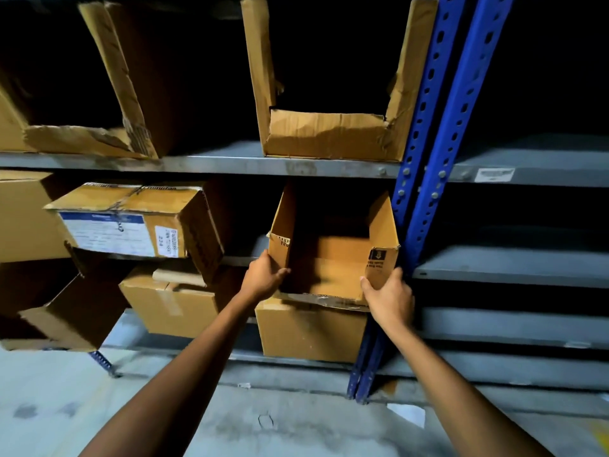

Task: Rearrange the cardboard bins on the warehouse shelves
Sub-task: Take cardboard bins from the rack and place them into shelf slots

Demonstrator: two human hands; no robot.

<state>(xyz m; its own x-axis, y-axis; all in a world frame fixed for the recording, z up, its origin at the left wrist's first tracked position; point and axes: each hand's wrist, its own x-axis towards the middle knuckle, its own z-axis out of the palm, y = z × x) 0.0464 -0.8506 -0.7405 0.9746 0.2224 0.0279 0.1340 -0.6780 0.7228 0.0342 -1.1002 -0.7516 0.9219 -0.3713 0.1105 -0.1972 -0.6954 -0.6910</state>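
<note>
A dim warehouse aisle, grey metal shelves (230,164) running across the frame and a pair of blue perforated uprights (428,127) cutting down right of centre. In the middle of the frame, just left of those uprights, a person has an open-fronted cardboard bin (333,258) by its two side walls. The left hand (263,277) is curled round the front edge of the left wall and the right hand (390,301) wraps the front corner of the right wall. A grip on both sides looks sensible to me: the walls are floppy and torn, and one hand alone would twist them. The bin's cut-away mouth faces out toward the person and its long axis runs back into the dark of the shelf, front tipped slightly down. Its bottom lip overlaps the top of a closed box (309,331) beneath; whether it rests there I cannot tell. A matching bin (329,135) sits directly above, mouth outward, and a labelled carton (108,232) lies askew at centre left.
</note>
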